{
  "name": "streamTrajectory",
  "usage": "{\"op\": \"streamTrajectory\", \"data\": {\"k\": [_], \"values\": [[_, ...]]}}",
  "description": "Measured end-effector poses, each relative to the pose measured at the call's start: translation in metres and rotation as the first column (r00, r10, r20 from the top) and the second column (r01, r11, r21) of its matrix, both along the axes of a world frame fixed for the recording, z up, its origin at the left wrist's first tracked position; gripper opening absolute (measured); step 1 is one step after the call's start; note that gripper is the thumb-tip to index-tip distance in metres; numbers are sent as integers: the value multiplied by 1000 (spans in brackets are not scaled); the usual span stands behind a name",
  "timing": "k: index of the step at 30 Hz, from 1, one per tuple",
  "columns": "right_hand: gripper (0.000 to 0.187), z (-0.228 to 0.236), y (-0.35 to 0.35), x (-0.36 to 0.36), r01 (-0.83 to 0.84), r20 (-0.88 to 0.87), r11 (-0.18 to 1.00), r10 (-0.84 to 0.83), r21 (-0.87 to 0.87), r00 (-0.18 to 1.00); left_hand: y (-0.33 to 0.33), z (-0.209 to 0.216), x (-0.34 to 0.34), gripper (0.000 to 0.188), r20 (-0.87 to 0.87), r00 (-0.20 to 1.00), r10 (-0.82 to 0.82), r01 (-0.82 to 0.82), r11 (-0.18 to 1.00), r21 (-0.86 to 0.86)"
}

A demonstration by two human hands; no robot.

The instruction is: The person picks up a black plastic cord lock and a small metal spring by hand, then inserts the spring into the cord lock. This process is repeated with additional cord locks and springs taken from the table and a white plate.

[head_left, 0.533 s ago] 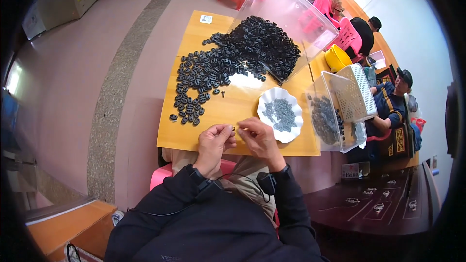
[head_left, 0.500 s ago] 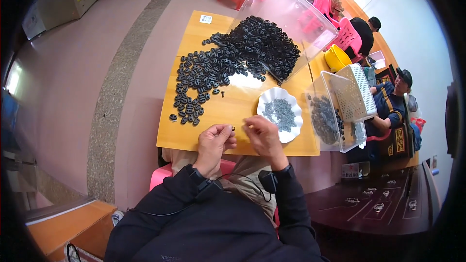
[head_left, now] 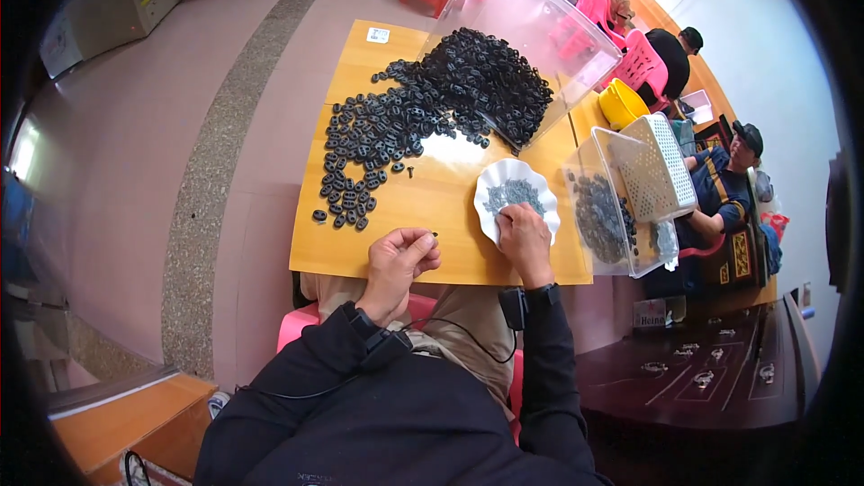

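Over the table's near edge, my left hand (head_left: pixel 400 261) is closed, thumb and forefinger pinching a small dark part (head_left: pixel 436 235) whose tip barely shows. My right hand (head_left: pixel 527 234) reaches into a white scalloped dish (head_left: pixel 482 202), fingers together and pointing down among small grey pieces (head_left: pixel 511 192). Whatever its fingertips hold is hidden. Beyond both hands spread many small black oval parts with holes (head_left: pixel 360 135), rising to a dense heap (head_left: pixel 490 81) at the mouth of a tipped clear bin (head_left: pixel 540 13). A lone dark screw-like piece (head_left: pixel 410 172) stands beside the loose ovals.
Right of the dish, a clear box (head_left: pixel 576 207) holds dark parts, with a white perforated basket (head_left: pixel 660 166) against it. A yellow bowl (head_left: pixel 621 104) stands behind. One person (head_left: pixel 724 184) sits at the right; others sit farther back on pink chairs (head_left: pixel 643 63).
My right hand has moved right, from beside my left hand into the white dish, and its fingers have dipped into the grey pieces. My left hand keeps its pinch in nearly the same place.
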State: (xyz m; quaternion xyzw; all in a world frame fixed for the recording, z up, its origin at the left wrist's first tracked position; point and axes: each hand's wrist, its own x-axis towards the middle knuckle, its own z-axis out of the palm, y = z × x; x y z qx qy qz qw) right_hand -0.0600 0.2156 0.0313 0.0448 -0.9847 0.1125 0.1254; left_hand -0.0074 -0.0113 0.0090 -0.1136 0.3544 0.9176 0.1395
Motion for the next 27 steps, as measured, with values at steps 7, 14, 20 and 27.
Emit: {"op": "streamTrajectory", "data": {"k": [7,14,20,27], "values": [[12,-1,-1,0,-13,-4,999,13,-40,1000,-1,1,1,8,-27,999,-24,23,999,-31],[9,2,-1,5,-16,-10,997,15,-81,1000,0,2,1,24,-47,998,-45,43,998,-53],[8,3,1,7,-59,-68,985,48,-164,996,2,1,2,26,-54,996,-76,73,995,-64],[7,1,3,7,-81,-90,964,60,-254,994,2,-1,0,21,-24,995,-92,90,994,-69]]}}
